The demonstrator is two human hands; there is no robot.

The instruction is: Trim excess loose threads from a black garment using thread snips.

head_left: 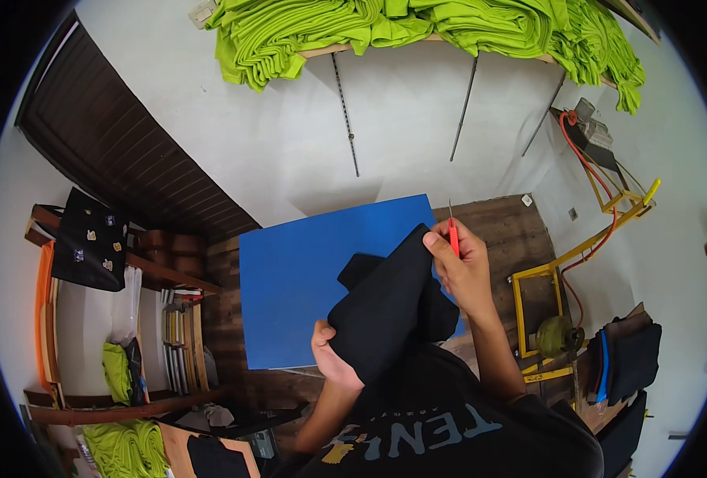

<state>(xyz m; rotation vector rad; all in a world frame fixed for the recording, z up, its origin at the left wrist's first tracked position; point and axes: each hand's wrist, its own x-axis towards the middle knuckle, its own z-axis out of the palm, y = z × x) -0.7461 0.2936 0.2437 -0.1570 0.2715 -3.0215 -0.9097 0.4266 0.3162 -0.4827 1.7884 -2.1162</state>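
Observation:
A piece of black cloth (385, 307) is stretched slantwise between my two hands, above a blue tabletop (298, 271). My left hand (335, 356) is closed on its lower left edge, the thumb on top. At its upper right corner, my right hand (461, 263) pinches the cloth between thumb and fingers. That same hand also holds a small red-handled tool (454, 237) with a thin pointed metal tip directed upward; whether it is a knife or a seam ripper I cannot tell. More black fabric (441, 312) hangs below and behind the held part, partly hidden.
Lime-green folded garments (306, 36) fill a wall shelf beyond the table. At right stands a yellow metal frame (521, 311) with a red hose (608, 227) and a pile of dark cloth (628, 358). A wooden shelf unit (130, 406) with a black bag (90, 243) is at left.

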